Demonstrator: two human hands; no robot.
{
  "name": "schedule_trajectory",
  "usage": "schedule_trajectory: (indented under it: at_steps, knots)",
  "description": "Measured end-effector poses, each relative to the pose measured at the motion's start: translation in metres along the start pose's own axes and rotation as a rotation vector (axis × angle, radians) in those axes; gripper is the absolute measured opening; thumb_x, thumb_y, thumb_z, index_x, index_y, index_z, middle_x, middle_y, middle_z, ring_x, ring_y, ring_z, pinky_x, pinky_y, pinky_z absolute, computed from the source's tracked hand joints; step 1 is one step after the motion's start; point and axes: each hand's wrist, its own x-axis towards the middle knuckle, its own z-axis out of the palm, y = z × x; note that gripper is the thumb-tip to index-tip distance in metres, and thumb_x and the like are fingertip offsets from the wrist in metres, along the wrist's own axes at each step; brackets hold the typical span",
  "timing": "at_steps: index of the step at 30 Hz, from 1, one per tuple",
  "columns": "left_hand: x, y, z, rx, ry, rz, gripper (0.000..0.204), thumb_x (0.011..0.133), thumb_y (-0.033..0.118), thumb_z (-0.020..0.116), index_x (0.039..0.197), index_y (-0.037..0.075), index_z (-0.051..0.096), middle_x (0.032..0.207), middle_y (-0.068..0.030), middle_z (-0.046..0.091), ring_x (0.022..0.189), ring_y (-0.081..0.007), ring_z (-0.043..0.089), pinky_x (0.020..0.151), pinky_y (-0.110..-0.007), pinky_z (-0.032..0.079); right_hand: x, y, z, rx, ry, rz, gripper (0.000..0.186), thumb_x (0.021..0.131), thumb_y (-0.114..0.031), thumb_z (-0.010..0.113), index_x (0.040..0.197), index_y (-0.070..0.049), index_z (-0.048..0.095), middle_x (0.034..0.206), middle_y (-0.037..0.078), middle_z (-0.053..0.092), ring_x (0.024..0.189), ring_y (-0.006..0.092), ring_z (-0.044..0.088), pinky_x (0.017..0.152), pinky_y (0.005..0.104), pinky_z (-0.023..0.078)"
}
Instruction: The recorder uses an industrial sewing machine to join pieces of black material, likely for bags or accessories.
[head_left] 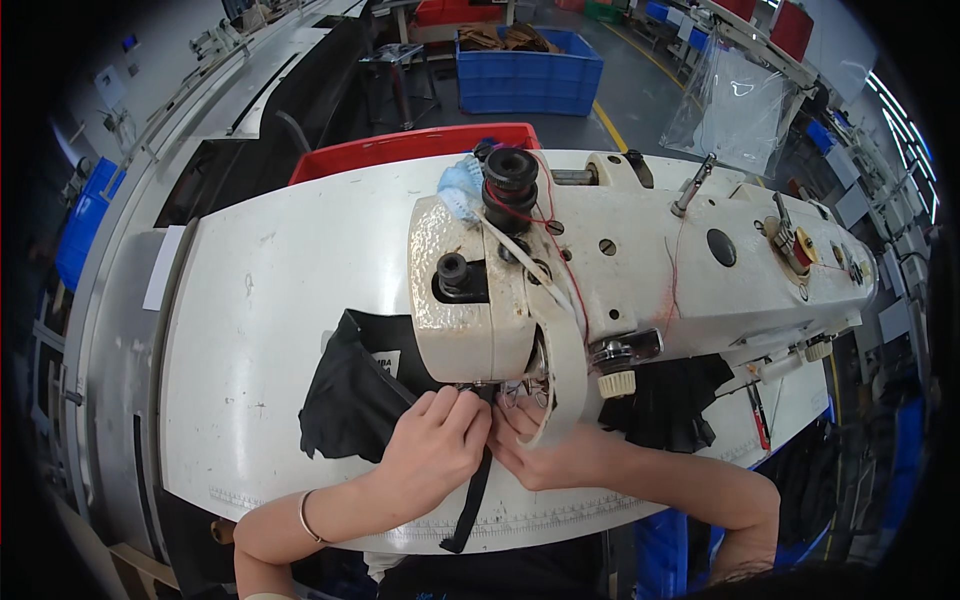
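Observation:
Under the head of a white sewing machine (460, 300), both my hands work close together at the needle area. My left hand (435, 440) is closed, its curled fingers gripping the black fabric (345, 400), which spreads out to the left and bears a white label (387, 362). Beside it my right hand (545, 455) is also closed, with fingertips pressed on the black cloth; a curved white machine part partly covers these fingers. Between the hands a narrow black strap (467, 510) hangs toward the table's front edge. The needle itself is hard to make out.
More black fabric (670, 400) lies right of the machine arm, near a red-handled tool (760, 418). Red thread (548, 215) runs over the machine. Beyond the white table (270, 270) are a red bin (420, 145) and a blue crate (530, 80). A metal rail borders the left.

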Motion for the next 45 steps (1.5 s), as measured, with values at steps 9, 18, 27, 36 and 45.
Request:
schedule_trajectory:
  at_steps: [9,18,27,36,45]
  knots:
    - [-0.002,-0.031,0.011,-0.549,-0.030,-0.169,0.032,0.064,-0.004,0.061,0.095,0.003,0.064,0.100,-0.0134,0.062,0.090,-0.0295,0.060,0.075,-0.035,0.049,-0.015,-0.014,0.022,0.237,0.128,0.268,0.030,0.071,-0.014,0.059,0.097,-0.002,0.065,0.088,0.007,0.060,0.083,0.0204,0.059,0.081,0.0348,0.048]
    - [-0.021,-0.011,0.023,-0.077,0.104,0.117,0.026,0.065,0.004,0.064,0.091,0.002,0.070,0.097,-0.0100,0.062,0.091,-0.0256,0.061,0.079,-0.038,0.050,-0.023,-0.020,0.020,0.365,0.074,0.162,0.012,0.068,-0.011,0.060,0.077,-0.005,0.061,0.078,0.006,0.055,0.085,0.0210,0.059,0.076,0.0383,0.049]
    - [-0.035,-0.007,0.051,-0.324,0.013,0.044,0.028,0.071,0.009,0.065,0.098,0.003,0.069,0.099,-0.0129,0.063,0.090,-0.0293,0.062,0.078,-0.039,0.052,-0.046,-0.052,0.039,0.755,0.114,0.520,0.024,0.074,-0.019,0.069,0.087,-0.002,0.058,0.074,0.018,0.056,0.066,0.0343,0.059,0.056,0.0421,0.047]
    - [-0.019,-0.035,0.053,-0.171,-0.028,0.101,0.037,0.066,0.005,0.063,0.103,0.003,0.065,0.094,-0.0149,0.065,0.081,-0.0288,0.065,0.071,-0.035,0.053,-0.032,-0.005,0.052,-0.341,0.071,-0.070,0.014,0.081,-0.012,0.053,0.088,-0.010,0.064,0.089,0.006,0.065,0.074,0.0214,0.062,0.057,0.0344,0.050]
    - [0.006,0.000,0.011,0.105,-0.006,0.135,0.016,0.066,0.014,0.059,0.075,0.002,0.064,0.076,-0.0069,0.057,0.083,-0.0211,0.056,0.077,-0.029,0.043,-0.014,-0.022,-0.002,0.248,0.069,0.121,0.024,0.076,-0.009,0.059,0.097,0.000,0.067,0.096,0.014,0.063,0.096,0.0268,0.062,0.073,0.0371,0.051]
